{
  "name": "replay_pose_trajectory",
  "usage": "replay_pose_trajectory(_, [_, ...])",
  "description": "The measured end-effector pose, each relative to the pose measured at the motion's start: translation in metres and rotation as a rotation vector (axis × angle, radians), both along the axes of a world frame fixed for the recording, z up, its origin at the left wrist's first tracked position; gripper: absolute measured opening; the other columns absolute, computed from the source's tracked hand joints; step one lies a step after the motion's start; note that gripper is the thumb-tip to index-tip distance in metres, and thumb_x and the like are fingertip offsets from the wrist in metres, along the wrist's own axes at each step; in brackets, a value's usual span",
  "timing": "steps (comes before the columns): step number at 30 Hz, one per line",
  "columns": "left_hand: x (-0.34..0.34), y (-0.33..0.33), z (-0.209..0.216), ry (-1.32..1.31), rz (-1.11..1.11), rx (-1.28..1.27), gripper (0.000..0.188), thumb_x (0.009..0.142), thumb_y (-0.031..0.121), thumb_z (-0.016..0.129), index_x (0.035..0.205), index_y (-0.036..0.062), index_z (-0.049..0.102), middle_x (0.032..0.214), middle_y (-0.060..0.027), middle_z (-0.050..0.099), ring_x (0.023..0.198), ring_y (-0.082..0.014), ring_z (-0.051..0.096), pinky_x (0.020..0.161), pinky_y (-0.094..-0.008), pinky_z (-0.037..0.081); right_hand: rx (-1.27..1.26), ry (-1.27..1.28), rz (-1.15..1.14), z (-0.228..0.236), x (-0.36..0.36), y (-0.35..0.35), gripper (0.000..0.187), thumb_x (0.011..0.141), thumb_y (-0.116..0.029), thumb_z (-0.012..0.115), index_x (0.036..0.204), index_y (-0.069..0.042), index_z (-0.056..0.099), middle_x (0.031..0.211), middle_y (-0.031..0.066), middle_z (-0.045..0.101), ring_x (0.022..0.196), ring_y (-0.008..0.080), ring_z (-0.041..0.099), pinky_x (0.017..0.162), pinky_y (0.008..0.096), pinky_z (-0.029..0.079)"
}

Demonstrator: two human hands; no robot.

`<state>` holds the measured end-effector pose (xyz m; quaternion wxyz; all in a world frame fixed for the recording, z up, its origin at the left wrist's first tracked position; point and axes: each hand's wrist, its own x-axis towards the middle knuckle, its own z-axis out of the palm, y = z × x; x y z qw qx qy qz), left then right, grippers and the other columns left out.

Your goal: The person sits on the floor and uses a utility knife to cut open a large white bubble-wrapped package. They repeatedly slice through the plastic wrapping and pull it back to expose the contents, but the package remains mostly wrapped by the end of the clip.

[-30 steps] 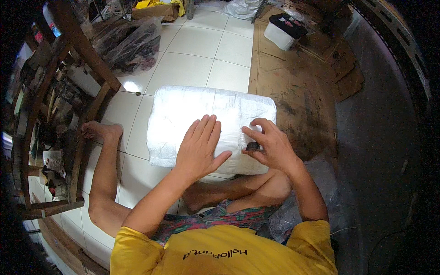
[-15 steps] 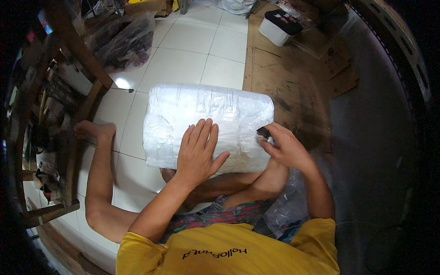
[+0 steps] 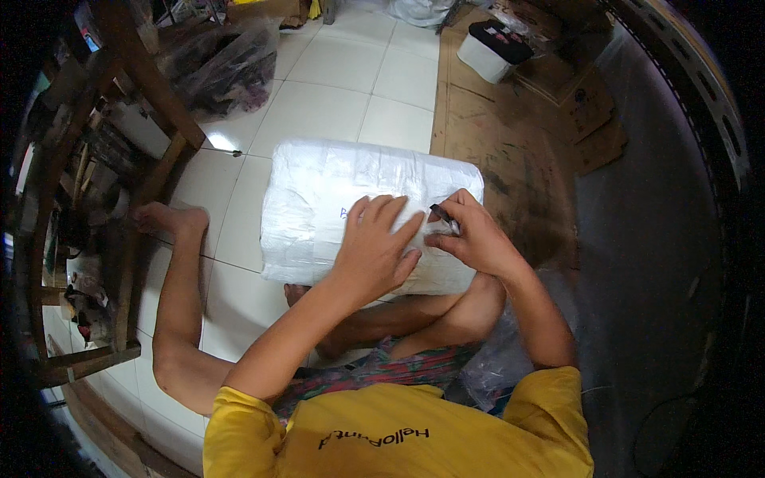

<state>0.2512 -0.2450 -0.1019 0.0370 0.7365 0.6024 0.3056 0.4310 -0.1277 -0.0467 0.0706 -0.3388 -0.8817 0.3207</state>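
A large white parcel (image 3: 307, 179), wrapped in shiny film, lies in front of my crossed legs. A small blue mark shows on its top beside my left fingers. My left hand (image 3: 376, 247) is open, its slightly bent fingers spread over the top of the parcel. Close by on the right, my right hand (image 3: 472, 235) pinches a small black tool (image 3: 443, 213) between thumb and fingers, just at the parcel's surface. Most of this tool is hidden in the grip, so its exact kind cannot be made out.
White tiles (image 3: 331, 64) and a flat cardboard sheet (image 3: 510, 167) cover the floor. A white tub with a black lid (image 3: 486, 56) stands at the far right. A wooden frame (image 3: 163, 171) borders the left, near a clear plastic bag (image 3: 227, 68) with dark contents.
My right hand has moved left and inward with the black tool. My left hand has slid right and its flat fingers have bent. The view has shifted slightly.
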Motion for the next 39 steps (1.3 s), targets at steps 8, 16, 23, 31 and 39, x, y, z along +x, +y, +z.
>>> replay_pose_trajectory(8, [-0.041,0.05,0.003,0.02,-0.384,-0.081,0.052,0.078,0.033,0.079,0.124,0.0131,0.063,0.14,-0.0145,0.051,0.135,-0.0367,0.043,0.118,-0.0577,0.027,-0.053,-0.061,0.142,0.011,-0.004,0.011,0.042,0.079,-0.016,0.08,0.115,0.0,0.066,0.112,0.018,0.059,0.104,0.0364,0.06,0.092,0.0428,0.049])
replay_pose_trajectory(16, [-0.044,0.061,0.011,0.013,-0.429,-0.233,0.047,0.078,0.037,0.077,0.12,0.0184,0.068,0.139,-0.0181,0.048,0.138,-0.0382,0.039,0.12,-0.0612,0.02,-0.104,-0.174,0.137,0.011,0.0,0.019,0.048,0.079,-0.026,0.08,0.119,-0.003,0.068,0.106,0.0188,0.063,0.105,0.0375,0.062,0.092,0.0439,0.05])
replay_pose_trajectory(23, [-0.037,0.051,0.002,0.084,-0.363,-0.07,0.049,0.081,0.045,0.073,0.12,0.0154,0.065,0.137,-0.0191,0.05,0.14,-0.0378,0.038,0.12,-0.0595,0.022,-0.035,-0.314,0.288,0.027,-0.009,0.019,0.052,0.078,-0.031,0.081,0.119,-0.002,0.067,0.105,0.0201,0.064,0.104,0.0369,0.062,0.09,0.0449,0.05])
replay_pose_trajectory(31, [-0.038,0.042,0.005,0.041,-0.39,-0.031,0.047,0.083,0.047,0.072,0.117,0.0152,0.065,0.136,-0.0182,0.051,0.138,-0.0377,0.04,0.12,-0.0584,0.023,0.039,-0.312,0.272,0.027,0.0,-0.003,0.038,0.083,-0.027,0.077,0.108,-0.002,0.065,0.103,0.0172,0.063,0.096,0.0388,0.063,0.082,0.0465,0.051])
replay_pose_trajectory(39, [-0.032,0.037,0.005,-0.049,-0.41,-0.054,0.032,0.08,0.028,0.075,0.107,0.0126,0.067,0.133,-0.015,0.05,0.137,-0.0349,0.039,0.122,-0.0578,0.021,-0.006,0.005,0.103,0.006,0.017,-0.013,0.034,0.08,-0.017,0.081,0.107,-0.002,0.067,0.093,0.012,0.06,0.079,0.0285,0.06,0.073,0.0376,0.049])
